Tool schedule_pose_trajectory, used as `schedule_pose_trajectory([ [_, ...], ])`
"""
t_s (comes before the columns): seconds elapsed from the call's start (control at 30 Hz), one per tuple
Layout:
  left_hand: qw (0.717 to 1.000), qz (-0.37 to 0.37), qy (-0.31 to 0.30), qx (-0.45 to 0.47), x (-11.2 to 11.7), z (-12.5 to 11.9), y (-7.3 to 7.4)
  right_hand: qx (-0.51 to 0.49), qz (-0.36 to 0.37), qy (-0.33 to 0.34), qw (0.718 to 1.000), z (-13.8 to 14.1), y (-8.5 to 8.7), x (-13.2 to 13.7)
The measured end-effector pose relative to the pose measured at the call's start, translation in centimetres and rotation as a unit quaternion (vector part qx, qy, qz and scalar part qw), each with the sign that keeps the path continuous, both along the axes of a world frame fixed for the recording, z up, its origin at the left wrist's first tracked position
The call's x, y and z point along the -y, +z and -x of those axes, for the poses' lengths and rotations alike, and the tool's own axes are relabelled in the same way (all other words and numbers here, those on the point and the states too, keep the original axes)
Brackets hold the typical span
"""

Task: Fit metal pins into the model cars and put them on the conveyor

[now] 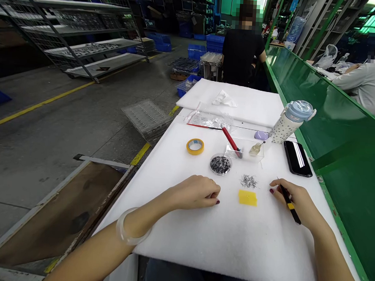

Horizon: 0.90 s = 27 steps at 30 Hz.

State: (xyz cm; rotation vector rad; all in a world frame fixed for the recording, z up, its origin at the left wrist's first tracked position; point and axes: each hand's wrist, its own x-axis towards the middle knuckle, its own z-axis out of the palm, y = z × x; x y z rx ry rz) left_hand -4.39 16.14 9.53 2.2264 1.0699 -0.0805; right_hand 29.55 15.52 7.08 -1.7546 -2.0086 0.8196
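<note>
My left hand (pixel 200 192) rests on the white tabletop in a loose fist, with nothing visible in its curled fingers. A clear bangle circles that wrist. In my right hand (pixel 298 200) is a pair of black tweezers (pixel 287 196) with a yellow band, its fine tip pointing up and away. Between the hands lies a yellow piece of tape or paper (pixel 248 198), with small specks on it. Just beyond it is a loose pile of thin black pins or wires (pixel 248 181). A round clear dish (pixel 220 164) holds many more such dark pieces.
Farther back are a yellow tape roll (pixel 195 146), a red-handled tool (pixel 230 139), a clear tray (pixel 246 154) with a small bottle (pixel 255 149), a phone (pixel 297 158) and a tumbler (pixel 290 123). A green partition (pixel 344 124) borders the right side. Two other people sit beyond.
</note>
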Motion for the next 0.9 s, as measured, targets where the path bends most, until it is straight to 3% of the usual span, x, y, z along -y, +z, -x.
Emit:
schedule_pose_trajectory([
  [0.5,0.998,-0.033,-0.028,-0.051,-0.2,-0.5,-0.3,0.014,-0.016,0.003,1.0,-2.2,-4.0,-1.2],
  [0.77,0.997,-0.048,-0.034,-0.059,-0.5,-0.6,-0.5,0.017,-0.022,0.007,1.0,-1.1,-2.6,-0.8],
  [0.9,0.996,-0.056,-0.023,-0.066,-0.5,-0.6,-0.3,-0.007,-0.037,0.048,0.998,-0.9,-1.8,-0.8],
])
